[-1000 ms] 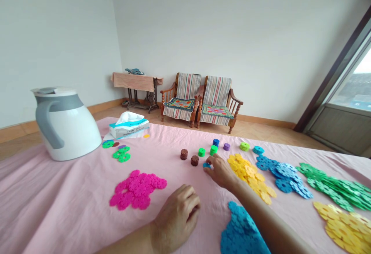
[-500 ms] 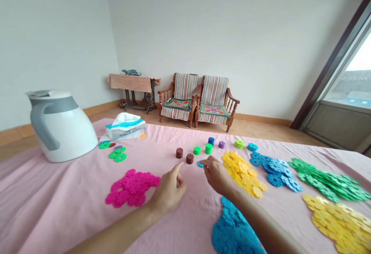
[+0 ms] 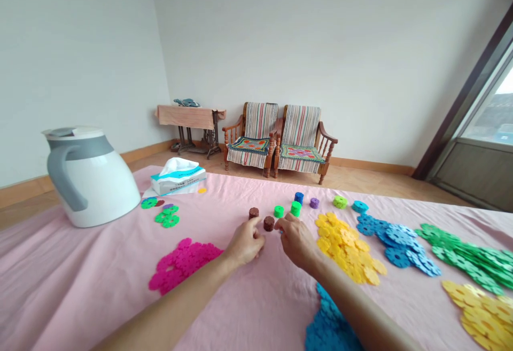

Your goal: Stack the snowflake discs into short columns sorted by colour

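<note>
My left hand (image 3: 246,244) and my right hand (image 3: 295,241) meet over the pink cloth (image 3: 100,281), fingertips close together beside a short brown stack of discs (image 3: 269,223). Both hands are curled into pinches, and whatever lies between the fingers is hidden. A second brown stack (image 3: 254,212) stands just beyond my left hand. Two green stacks (image 3: 279,211) (image 3: 295,208) stand behind the brown ones. A magenta pile of flat snowflake pieces (image 3: 182,263) lies left of my left forearm, and a yellow pile (image 3: 348,244) right of my right hand.
A white kettle (image 3: 90,174) and a tissue box (image 3: 178,177) stand at the far left. Blue (image 3: 298,197), purple (image 3: 314,202), lime (image 3: 340,201) and cyan (image 3: 359,206) stacks line the back. Blue (image 3: 396,241), green (image 3: 468,255), yellow (image 3: 481,313) and teal (image 3: 328,329) piles lie to the right.
My left hand has moved forward from near the table's front to the brown stack. My right hand drew slightly left, and the small blue piece by its fingertips is out of sight.
</note>
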Demonstrator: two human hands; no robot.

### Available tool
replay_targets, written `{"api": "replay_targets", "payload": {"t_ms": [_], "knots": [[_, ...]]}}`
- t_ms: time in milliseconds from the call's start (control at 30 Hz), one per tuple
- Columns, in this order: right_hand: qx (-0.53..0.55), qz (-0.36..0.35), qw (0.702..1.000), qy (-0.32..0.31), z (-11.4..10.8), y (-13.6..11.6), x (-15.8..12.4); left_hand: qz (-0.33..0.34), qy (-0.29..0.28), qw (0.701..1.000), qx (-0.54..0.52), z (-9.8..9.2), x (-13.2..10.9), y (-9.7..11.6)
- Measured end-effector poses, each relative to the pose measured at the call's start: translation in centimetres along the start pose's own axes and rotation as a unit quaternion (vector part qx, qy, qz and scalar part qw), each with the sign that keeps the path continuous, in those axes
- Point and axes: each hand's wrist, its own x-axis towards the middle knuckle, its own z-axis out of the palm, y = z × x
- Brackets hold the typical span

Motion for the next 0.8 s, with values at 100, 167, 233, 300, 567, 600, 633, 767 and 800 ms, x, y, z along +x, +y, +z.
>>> {"api": "replay_targets", "payload": {"t_ms": [100, 167, 233, 300, 567, 600, 633, 767, 800], "knots": [[-0.009, 0.0, 1.0, -0.004, 0.08, 0.14, 0.0, 0.01, -0.004, 1.0, 0.006, 0.08, 0.26, -0.3], [-0.009, -0.002, 1.0, -0.006, 0.11, 0.2, -0.03, 0.015, -0.007, 1.0, 0.015, 0.06, 0.31, -0.27], [-0.006, -0.005, 1.0, -0.01, 0.1, 0.2, -0.06, 0.018, -0.01, 1.0, 0.021, 0.0, 0.27, -0.14], [-0.002, -0.008, 1.0, -0.012, 0.08, 0.15, -0.06, 0.018, -0.011, 0.999, 0.025, -0.05, 0.18, 0.02], [0.009, -0.018, 1.0, -0.001, 0.14, 0.14, -0.07, 0.024, -0.001, 0.999, 0.036, -0.04, 0.18, -0.06], [0.01, -0.019, 1.0, 0.001, 0.18, 0.17, -0.08, 0.023, -0.002, 0.999, 0.038, -0.04, 0.2, -0.11], [0.011, -0.02, 1.0, 0.003, 0.21, 0.2, -0.09, 0.023, -0.003, 0.999, 0.04, -0.04, 0.22, -0.15], [0.018, -0.027, 0.999, 0.014, 0.37, 0.18, -0.15, 0.028, -0.007, 0.999, 0.045, -0.02, 0.29, -0.33], [0.02, -0.029, 0.999, 0.017, 0.39, 0.17, -0.17, 0.03, -0.007, 0.999, 0.045, -0.01, 0.31, -0.38]]}}
